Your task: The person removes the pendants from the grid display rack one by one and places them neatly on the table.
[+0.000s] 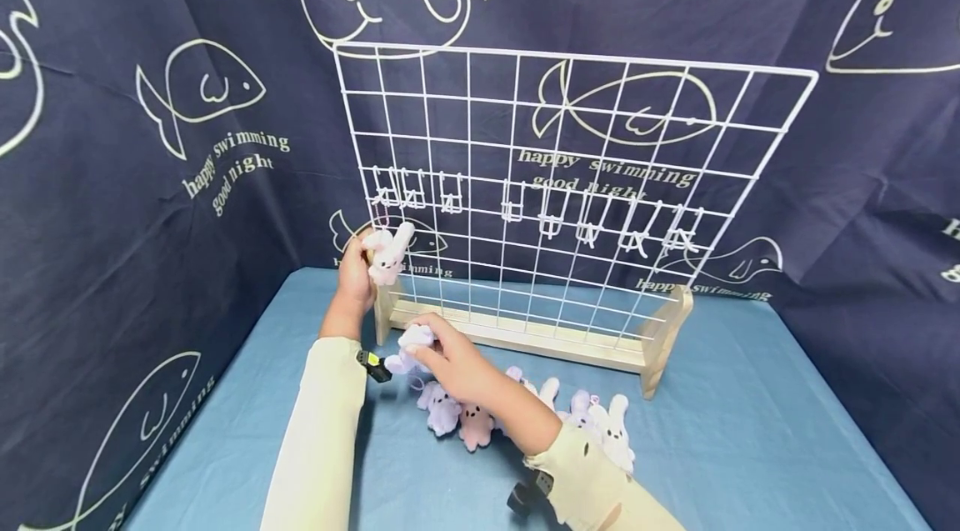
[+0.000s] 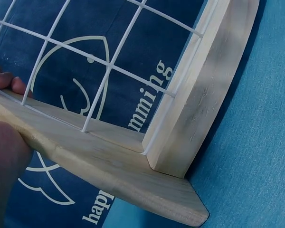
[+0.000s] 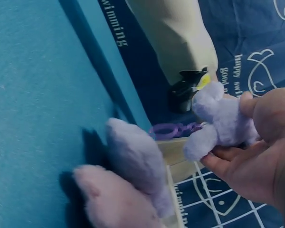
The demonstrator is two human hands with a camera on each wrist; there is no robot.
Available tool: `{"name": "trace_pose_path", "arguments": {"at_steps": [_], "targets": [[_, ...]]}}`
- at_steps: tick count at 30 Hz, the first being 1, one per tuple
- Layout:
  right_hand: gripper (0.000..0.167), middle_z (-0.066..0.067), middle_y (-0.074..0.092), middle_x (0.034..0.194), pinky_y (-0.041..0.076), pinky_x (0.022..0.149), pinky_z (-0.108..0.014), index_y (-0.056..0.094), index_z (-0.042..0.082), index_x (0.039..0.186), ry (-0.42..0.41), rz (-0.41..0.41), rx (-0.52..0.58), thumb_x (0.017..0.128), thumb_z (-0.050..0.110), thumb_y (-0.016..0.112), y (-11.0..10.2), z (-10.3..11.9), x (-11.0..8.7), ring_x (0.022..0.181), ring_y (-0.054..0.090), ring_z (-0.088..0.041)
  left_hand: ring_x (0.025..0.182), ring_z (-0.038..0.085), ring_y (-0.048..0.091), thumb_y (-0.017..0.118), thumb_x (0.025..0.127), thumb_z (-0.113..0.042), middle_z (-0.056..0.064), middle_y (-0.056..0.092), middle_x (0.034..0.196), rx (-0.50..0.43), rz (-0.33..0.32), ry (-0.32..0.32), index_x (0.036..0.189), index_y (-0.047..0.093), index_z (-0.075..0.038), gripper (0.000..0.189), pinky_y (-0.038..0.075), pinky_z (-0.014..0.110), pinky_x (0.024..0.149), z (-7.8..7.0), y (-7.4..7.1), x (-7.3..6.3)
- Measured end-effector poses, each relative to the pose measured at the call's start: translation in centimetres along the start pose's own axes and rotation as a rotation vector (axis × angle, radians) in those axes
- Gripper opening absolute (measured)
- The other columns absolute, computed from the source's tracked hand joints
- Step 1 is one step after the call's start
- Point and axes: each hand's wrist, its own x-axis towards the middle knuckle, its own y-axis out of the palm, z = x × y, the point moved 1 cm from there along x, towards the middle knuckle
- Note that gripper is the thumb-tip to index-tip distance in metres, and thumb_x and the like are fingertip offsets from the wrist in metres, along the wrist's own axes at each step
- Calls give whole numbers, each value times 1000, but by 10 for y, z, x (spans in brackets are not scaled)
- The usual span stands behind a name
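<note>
My left hand (image 1: pixel 356 268) grips the left wooden end of the rack (image 2: pixel 61 137); in the left wrist view its fingertips show behind the wood and the rest is cut off. In front of that hand a white bunny plush (image 1: pixel 387 256) hangs by a pink loop from the leftmost hook. My right hand (image 1: pixel 453 360) pinches a lilac plush keychain (image 3: pixel 228 116) between thumb and fingers, over the blue cloth. A purple ring (image 3: pixel 165 130) on a short chain dangles from this plush.
A white wire grid (image 1: pixel 525 122) stands on the wooden base (image 1: pixel 517 339), with several white hooks (image 1: pixel 551 222) across it. On the blue cloth (image 1: pixel 712 431) lie a lilac plush (image 1: pixel 440 408), a pink plush (image 1: pixel 476 427), a white bunny plush (image 1: pixel 615 435) and others, partly behind my right forearm.
</note>
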Motion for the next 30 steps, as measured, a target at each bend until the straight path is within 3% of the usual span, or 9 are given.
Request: {"name": "trace_pose_path", "arguments": {"at_steps": [7, 13, 18, 24, 30], "targets": [[41, -14, 62, 141, 48, 112, -46, 45, 12, 152, -2, 29, -193, 111, 13, 46, 6, -6, -1, 121, 61, -23, 70, 6, 58, 27, 98, -13, -10, 61, 80, -18, 36, -21, 88, 61, -26, 38, 50, 21, 61, 1, -1, 2], [40, -19, 58, 149, 41, 122, -52, 46, 7, 151, -35, -1, -257, 110, 9, 46, 10, -14, 0, 142, 55, -32, 71, 5, 58, 31, 99, -12, -11, 61, 83, -15, 15, -26, 88, 61, -27, 35, 51, 21, 61, 0, -3, 3], [39, -17, 59, 148, 45, 119, -51, 50, 7, 148, -22, -14, -266, 109, 11, 51, 12, -18, 1, 137, 58, -30, 66, 7, 54, 34, 98, -14, -9, 57, 78, -4, -9, -23, 80, 59, -26, 33, 47, 22, 57, -2, 0, 2], [32, -7, 70, 132, 53, 108, -38, 66, 12, 132, -23, -21, -336, 100, 14, 70, 18, -21, 0, 121, 66, -20, 71, 4, 57, 33, 97, -14, -12, 61, 83, -15, -25, -42, 92, 60, -27, 30, 49, 20, 61, -3, 1, 1], [23, -3, 72, 117, 53, 95, -25, 73, 14, 112, -70, 49, -397, 90, 10, 82, 27, -25, -4, 105, 65, -13, 70, 5, 58, 32, 99, -14, -12, 62, 84, 3, -38, -63, 96, 59, -27, 30, 50, 21, 60, -4, 1, -2]]}}
